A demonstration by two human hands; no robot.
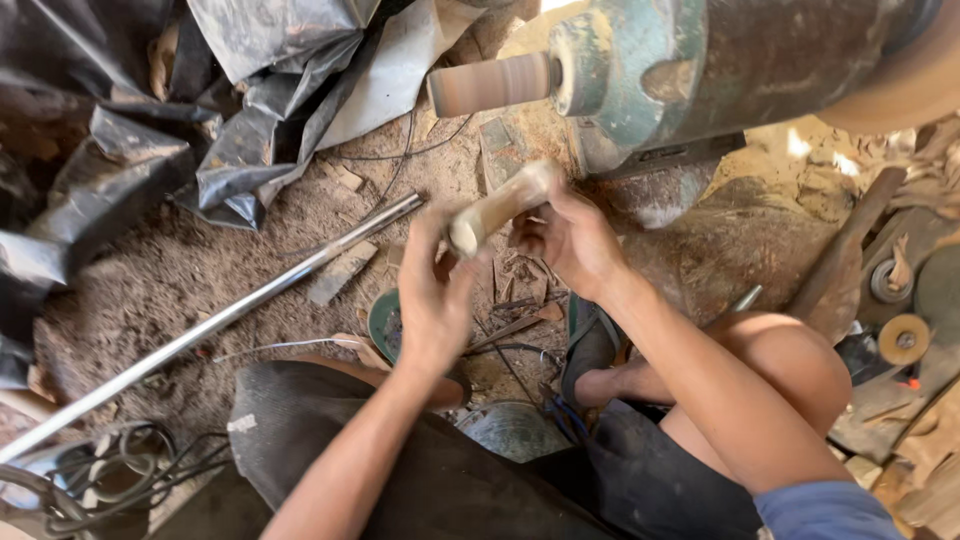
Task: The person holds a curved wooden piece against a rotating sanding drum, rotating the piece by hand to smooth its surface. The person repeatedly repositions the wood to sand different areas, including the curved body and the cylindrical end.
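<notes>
Grip, both hands: your left hand [432, 300] and right hand [568, 238] clasp one pale wooden piece [500, 205], below the sanding drum [492, 84]; sawdust-strewn floor [180, 270] beneath.

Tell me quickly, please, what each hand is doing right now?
Left hand: closed on the near end of the pale wooden piece.
Right hand: closed on the same wooden piece, farther along it.

Single head-worn camera, looking steeply down from above the person's own lap, close over both raised hands, sawdust-strewn ground [180, 270] below, green motor housing [700, 70] at the frame's top edge
</notes>
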